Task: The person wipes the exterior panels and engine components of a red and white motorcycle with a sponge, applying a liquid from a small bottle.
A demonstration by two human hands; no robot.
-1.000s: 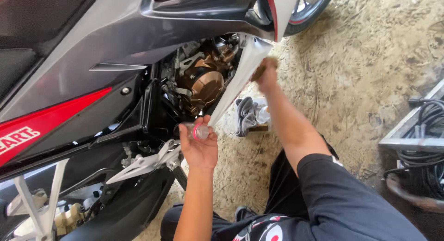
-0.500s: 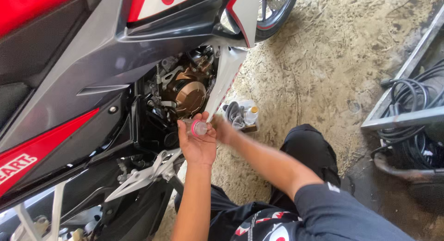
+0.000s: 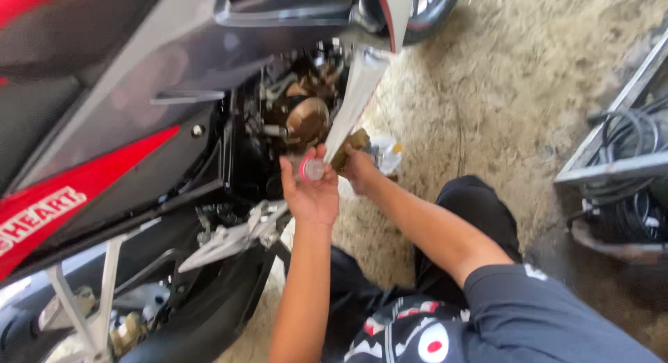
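Note:
My left hand is raised palm-up beside the motorcycle's engine and holds a small round pink-rimmed cap between thumb and fingers. My right hand is close beside it and grips a small brown object near the white lower fairing panel. Just behind both hands sits the bronze-coloured engine cover. What exactly the brown object is stays unclear.
The red, grey and black motorcycle fills the left side, with its silver footpeg bracket low by my left forearm. A rag or packet lies on the sandy concrete floor. A metal frame with coiled black cables stands at right.
My right hand came down from the upper edge of the white fairing panel to meet my left hand at the cap. The view shifted slightly; my left hand kept the cap.

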